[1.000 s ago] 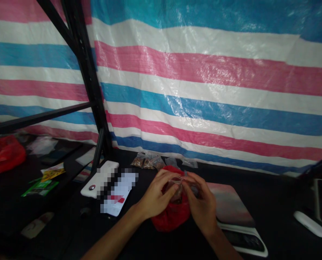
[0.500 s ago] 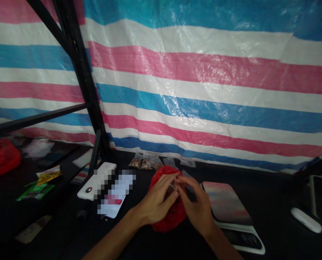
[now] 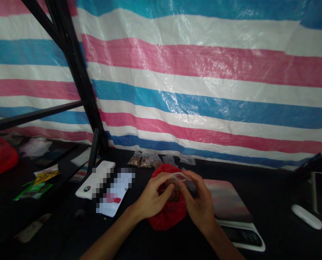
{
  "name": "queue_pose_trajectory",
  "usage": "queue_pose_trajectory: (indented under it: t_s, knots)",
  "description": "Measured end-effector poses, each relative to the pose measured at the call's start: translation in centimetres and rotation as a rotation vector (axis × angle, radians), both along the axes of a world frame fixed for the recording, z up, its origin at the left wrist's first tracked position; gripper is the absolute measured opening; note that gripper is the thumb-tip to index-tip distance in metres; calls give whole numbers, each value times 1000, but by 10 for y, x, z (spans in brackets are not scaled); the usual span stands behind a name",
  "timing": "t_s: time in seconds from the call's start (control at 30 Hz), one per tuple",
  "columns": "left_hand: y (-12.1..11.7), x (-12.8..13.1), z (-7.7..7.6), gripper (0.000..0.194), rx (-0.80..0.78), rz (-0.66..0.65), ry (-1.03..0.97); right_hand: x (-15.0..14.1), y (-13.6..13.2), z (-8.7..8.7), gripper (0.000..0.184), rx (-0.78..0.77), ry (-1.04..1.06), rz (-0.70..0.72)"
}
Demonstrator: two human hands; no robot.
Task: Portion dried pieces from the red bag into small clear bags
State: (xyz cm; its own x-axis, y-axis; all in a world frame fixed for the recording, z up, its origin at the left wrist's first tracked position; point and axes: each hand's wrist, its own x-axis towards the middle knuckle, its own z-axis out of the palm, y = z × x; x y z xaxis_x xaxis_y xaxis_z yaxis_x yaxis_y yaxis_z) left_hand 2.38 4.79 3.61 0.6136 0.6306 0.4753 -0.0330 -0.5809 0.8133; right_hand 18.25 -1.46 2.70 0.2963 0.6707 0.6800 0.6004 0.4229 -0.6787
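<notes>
A small clear plastic bag (image 3: 178, 176) is stretched between my two hands, its rim spread wide. My left hand (image 3: 156, 195) pinches the bag's left side between thumb and fingers. On the other side, my right hand (image 3: 198, 195) grips the right edge. Right below the hands lies a red plastic bag (image 3: 165, 220) with dark brown bits in it, partly covered by my fingers. Whether the small bag has anything inside, I cannot make out. Just beyond stand small clear bags filled with brown bits (image 3: 135, 160), and flat clear bags (image 3: 187, 160) lie beside them.
Right of my hands is a kitchen scale (image 3: 228, 202) with a white base. To the left lie a white device (image 3: 96, 178) and a phone (image 3: 116, 195). Farther left are green and yellow packets (image 3: 38, 189) and another red bag (image 3: 0, 157). A black metal post (image 3: 79, 79) rises behind.
The rim of the small clear bag has been pulled apart; earlier it was bunched between my fingertips. My hands have moved slightly away from each other, and the view has shifted a little.
</notes>
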Motion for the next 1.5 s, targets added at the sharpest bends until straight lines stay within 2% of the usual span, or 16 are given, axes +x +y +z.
queue_pose_trajectory:
  t_s: [0.1, 0.17, 0.27, 0.33, 0.43, 0.5, 0.57, 0.7, 0.83, 0.97, 1.1, 1.2, 1.4, 1.5]
  knots:
    - [3, -3, -2, 27, 102, 84, 7, 10, 1, 10, 12, -34, 44, -3]
    - [7, -7, -6, 27, 190, 179, 11, 29, 0, 20, 19, -44, 62, -35]
    - [17, -12, -11, 24, 316, 311, 40, 74, -9, 33, 33, -138, 104, -101]
    - [23, -14, -14, 24, 358, 376, 55, 106, -17, 38, 34, -275, 60, -51]
    - [29, -15, -18, 22, 383, 425, 59, 143, -26, 38, 31, -575, -105, 93]
    - [30, -15, -19, 22, 386, 433, 54, 156, -27, 33, 27, -657, -230, 124]
    - [31, -15, -20, 22, 383, 433, 55, 163, -25, 26, 26, -573, -309, 79]
    - [29, -14, -20, 22, 383, 451, 65, 173, -21, 14, 25, -266, -293, -132]
    - [28, -13, -21, 23, 384, 489, 98, 183, -25, 12, 20, -118, -241, -312]
    - [29, -11, -24, 22, 356, 564, 174, 186, -29, 13, 21, -84, -221, -377]
    - [28, -7, -27, 19, 225, 643, 308, 182, -28, 12, 21, -116, -283, -331]
    - [27, -4, -29, 20, 107, 552, 301, 179, -26, 11, 19, -114, -330, -302]
    - [23, 4, -29, 13, -161, 430, 90, 176, -26, 11, 18, -95, -352, -290]
    - [22, 7, -29, 10, -241, 366, 26, 176, -27, 12, 19, -109, -366, -288]
